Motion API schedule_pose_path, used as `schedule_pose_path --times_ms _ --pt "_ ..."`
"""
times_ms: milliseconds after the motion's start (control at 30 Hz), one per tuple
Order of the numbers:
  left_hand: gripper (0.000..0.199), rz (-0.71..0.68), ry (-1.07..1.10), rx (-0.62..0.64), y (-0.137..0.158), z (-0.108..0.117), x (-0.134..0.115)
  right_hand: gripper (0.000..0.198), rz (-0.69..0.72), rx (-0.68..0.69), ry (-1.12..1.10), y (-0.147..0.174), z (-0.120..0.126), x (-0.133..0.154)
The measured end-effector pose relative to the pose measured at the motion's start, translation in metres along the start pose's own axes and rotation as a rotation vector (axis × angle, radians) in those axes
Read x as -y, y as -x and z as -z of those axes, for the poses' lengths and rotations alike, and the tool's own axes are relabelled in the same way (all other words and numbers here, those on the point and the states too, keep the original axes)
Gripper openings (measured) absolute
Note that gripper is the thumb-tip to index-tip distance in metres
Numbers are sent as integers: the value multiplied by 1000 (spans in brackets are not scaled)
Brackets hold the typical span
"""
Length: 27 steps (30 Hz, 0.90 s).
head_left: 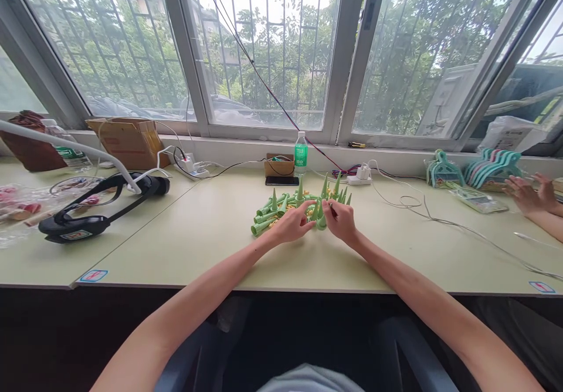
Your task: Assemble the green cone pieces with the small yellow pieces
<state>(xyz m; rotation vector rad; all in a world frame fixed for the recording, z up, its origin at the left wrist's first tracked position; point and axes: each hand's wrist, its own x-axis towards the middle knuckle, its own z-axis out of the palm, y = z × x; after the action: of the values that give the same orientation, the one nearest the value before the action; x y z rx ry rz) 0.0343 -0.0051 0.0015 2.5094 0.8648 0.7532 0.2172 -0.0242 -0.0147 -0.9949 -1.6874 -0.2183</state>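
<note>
Green plastic cones [264,219] lie and stand in a cluster at mid-table, with small yellow pieces [281,209] among them. Several cones stand upright with pointed tips; others lie on their sides on the left. My left hand [294,225] is over the near side of the cluster, its thumb and index finger apart beside a green cone [315,211]. Close to its right, my right hand [341,220] is closed, thumb and index finger pinched at the top of another cone [321,223]. What sits in that pinch is too small to make out.
Behind the cluster are a phone [281,181], a small cardboard box [280,167] and a green-labelled bottle [301,152]. A black headset [101,210] lies left. Cables [422,204], hangers [492,169] and another person's hands [528,195] are on the right.
</note>
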Motion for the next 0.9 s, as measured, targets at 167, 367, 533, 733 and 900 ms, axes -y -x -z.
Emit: schedule_pose_path --times_ms 167,367,533,733,900 --pt "56 -5 -2 5 0 0 -1 41 -2 -27 15 1 0 0" --pt "50 -37 22 -43 1 1 -3 38 5 -66 3 -1 4 1" --pt "43 -72 38 -104 1 4 -5 36 -6 -109 0 -3 7 3" --pt "36 -105 -13 -46 2 3 -2 33 40 -74 -39 -1 7 4" --pt "31 -88 -70 6 3 1 -1 29 76 -39 -77 0 6 7"
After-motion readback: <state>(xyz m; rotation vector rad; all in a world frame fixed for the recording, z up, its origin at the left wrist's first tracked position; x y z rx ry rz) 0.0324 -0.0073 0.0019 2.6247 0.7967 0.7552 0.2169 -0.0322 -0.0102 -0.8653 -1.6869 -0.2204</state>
